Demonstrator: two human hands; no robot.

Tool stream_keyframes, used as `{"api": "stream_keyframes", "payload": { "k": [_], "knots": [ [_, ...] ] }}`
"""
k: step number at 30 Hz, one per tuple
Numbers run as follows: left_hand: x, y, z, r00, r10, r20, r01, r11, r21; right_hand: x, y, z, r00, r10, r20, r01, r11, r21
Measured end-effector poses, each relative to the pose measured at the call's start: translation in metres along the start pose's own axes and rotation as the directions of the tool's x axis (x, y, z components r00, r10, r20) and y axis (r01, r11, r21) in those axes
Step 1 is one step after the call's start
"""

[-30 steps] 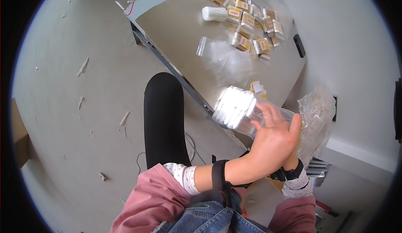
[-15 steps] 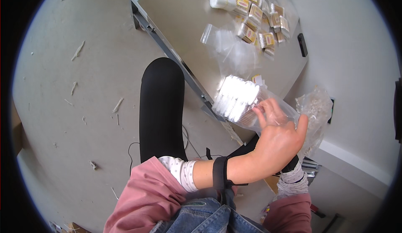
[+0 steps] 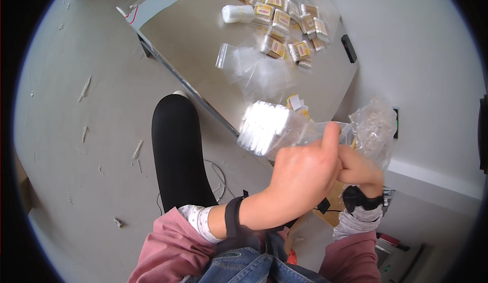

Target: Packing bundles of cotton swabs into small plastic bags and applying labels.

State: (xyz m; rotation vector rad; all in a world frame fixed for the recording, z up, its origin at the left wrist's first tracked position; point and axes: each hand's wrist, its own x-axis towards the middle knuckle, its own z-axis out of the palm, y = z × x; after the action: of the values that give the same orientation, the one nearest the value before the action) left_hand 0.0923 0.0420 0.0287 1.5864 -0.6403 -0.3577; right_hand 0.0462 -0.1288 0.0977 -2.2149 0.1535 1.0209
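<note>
A clear plastic bag of cotton swabs (image 3: 264, 129) is held out over the table's near edge, its white swab tips packed at the left end. My left hand (image 3: 310, 163) is closed at the bag's right end, with one finger raised along the film; its other fingertips are hidden. Just behind it, my right hand (image 3: 358, 163) has curled fingers at the same end of the bag, partly covered by the left hand. Beyond the bag, flat clear bags (image 3: 259, 69) lie loosely spread on the table.
Several packs of cotton swabs (image 3: 280, 21) are heaped on the far part of the table (image 3: 188, 44), beside a white roll (image 3: 238, 13). A black device (image 3: 348, 48) lies by the wall. A crumpled clear bag (image 3: 375, 128) stands right of my hands. White scraps (image 3: 137, 149) dot the floor.
My left hand has moved from the swabs to the bag's right end, and its fingers have curled in. More of my right hand shows. The view has shifted, so the table sits further left.
</note>
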Motion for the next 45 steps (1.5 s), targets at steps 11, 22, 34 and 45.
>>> {"api": "stream_keyframes", "payload": {
  "k": [11,22,34,45],
  "knots": [
    [0.010,0.000,-0.008,0.986,-0.107,0.129,0.118,0.990,-0.079,0.200,0.161,-0.101,0.717,-0.477,-0.509,-0.090,0.661,-0.745],
    [0.013,-0.002,-0.010,0.984,-0.099,0.146,0.109,0.992,-0.061,0.186,0.154,-0.085,0.602,-0.045,-0.797,-0.217,0.952,-0.217],
    [-0.006,0.007,-0.001,0.995,-0.025,0.093,0.020,0.999,0.050,-0.024,-0.008,0.022,0.871,0.078,-0.485,-0.055,0.997,0.061],
    [-0.020,0.005,0.022,0.994,0.095,-0.046,-0.073,0.935,0.346,0.037,-0.008,0.059,0.935,0.079,-0.346,-0.114,0.990,-0.083]
  ]
}}
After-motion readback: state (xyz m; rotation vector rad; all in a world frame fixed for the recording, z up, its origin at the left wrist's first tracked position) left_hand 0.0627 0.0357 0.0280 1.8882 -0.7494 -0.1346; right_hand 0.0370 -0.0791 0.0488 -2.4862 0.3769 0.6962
